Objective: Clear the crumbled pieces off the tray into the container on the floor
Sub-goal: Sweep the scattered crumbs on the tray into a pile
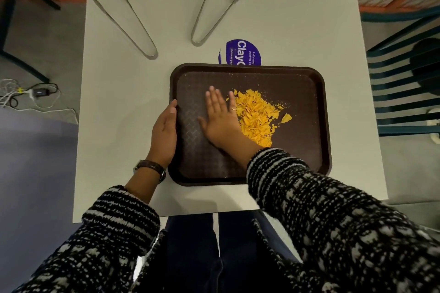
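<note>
The right hand point(220, 118) lies flat and open on the tray point(319, 126), touching the heap of orange crumbs point(256, 114). The left hand point(164, 131), grip open, steadies the tray edge on the desk point(297, 31). The step looks like gathering; next comes tipping into the container, which is not in view.

Your tray point(309, 126) sits on the table point(309, 31), crumbled pieces point(256, 116) in its middle. Two tongs point(123, 14) point(217, 7) lie toward 11 and 12 o'clock, and a sticker point(240, 52) pokes out from under the tray's far rim.
</note>
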